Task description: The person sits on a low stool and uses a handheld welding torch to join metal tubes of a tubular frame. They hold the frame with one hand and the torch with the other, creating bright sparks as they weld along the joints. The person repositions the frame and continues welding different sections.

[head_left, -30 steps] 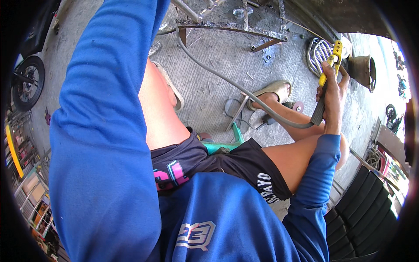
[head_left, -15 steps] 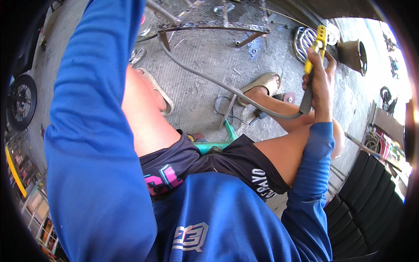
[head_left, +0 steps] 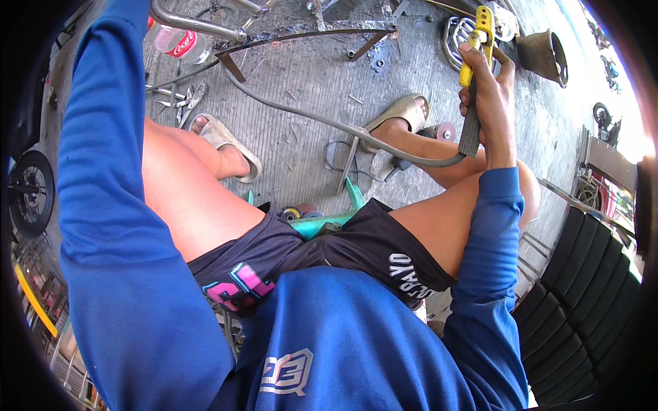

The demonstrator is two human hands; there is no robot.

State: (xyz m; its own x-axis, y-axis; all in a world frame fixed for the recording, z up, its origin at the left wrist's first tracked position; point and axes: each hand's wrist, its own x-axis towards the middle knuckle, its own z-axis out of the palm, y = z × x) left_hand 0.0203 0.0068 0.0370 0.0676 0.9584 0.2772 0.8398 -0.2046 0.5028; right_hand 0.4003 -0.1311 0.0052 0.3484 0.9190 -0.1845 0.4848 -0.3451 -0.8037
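Right hand (head_left: 496, 103): yellow electrode holder (head_left: 484, 26) is gripped by fingers (head_left: 508, 70) | Left hand: unseen, grip untellable | Step, judged: holder poised off metal frame (head_left: 308, 34) | Next: cable (head_left: 301, 111) slack presumably needed

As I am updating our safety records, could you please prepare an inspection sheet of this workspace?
Surface: grey concrete floor, strewn with short thin rods.
Job's things: yellow clamp-like tool held up at right; metal frame near the top of the view.
Clutter: clear bottle, pliers, grinder, coiled metal piece.
Right grip: closed around the tool.
Left grip: out of view, beyond the upper edge.
Cables: thick grey cable curves from the tool toward the frame; its far end cannot be traced.
Surroundings: black padded panels at right, spoked wheel at left.
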